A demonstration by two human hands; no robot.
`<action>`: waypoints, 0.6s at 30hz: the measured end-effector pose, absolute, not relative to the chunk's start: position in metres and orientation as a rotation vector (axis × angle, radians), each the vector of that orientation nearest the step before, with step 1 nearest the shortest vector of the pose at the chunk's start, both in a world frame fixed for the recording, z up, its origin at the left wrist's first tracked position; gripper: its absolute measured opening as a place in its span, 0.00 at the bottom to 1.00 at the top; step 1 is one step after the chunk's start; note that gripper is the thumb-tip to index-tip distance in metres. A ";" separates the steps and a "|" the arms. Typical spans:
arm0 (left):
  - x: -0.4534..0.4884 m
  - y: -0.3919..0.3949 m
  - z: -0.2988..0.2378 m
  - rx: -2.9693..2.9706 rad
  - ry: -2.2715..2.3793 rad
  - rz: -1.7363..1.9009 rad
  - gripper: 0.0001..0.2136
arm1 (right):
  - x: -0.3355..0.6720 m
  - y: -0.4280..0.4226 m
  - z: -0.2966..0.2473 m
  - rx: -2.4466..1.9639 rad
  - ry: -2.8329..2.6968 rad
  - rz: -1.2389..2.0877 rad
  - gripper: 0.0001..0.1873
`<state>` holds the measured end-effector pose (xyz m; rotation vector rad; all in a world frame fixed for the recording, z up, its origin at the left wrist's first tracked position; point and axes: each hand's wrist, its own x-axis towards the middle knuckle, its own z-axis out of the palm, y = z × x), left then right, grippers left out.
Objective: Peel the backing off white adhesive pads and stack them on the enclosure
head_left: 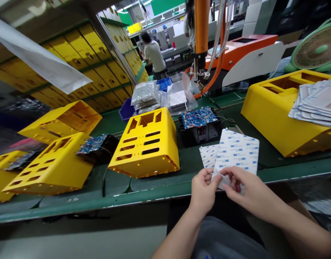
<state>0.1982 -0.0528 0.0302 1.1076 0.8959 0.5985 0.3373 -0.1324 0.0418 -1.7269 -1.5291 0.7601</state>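
Observation:
My left hand (203,190) pinches the near left corner of a white adhesive sheet (238,151) printed with blue 3M marks. Fingers of my right hand (249,189) are closed at the same near edge, where a whitish piece of the backing paper (222,177) seems bent up. Beneath and to the left of this sheet, a second 3M-printed adhesive sheet (208,155) shows in part. Just beyond the sheets lies a blue circuit board (199,118) on a black base. A yellow plastic housing (147,144) with slots stands to the left of my hands.
More yellow housings (50,163) and circuit boards line the green conveyor at left. At right, a stack of sheets (319,102) rests on another yellow housing (270,115). Bagged parts (146,95) lie behind. An orange machine column (201,32) hangs beyond the board. People sit and stand farther back.

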 end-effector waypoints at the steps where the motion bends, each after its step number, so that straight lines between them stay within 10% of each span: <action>1: 0.198 -0.053 0.030 1.104 0.908 0.605 0.14 | 0.336 -0.131 0.039 -1.752 -1.562 0.679 0.15; 18: 0.207 -0.055 0.035 1.345 0.958 0.619 0.14 | 0.338 -0.137 0.039 -1.717 -1.209 0.764 0.09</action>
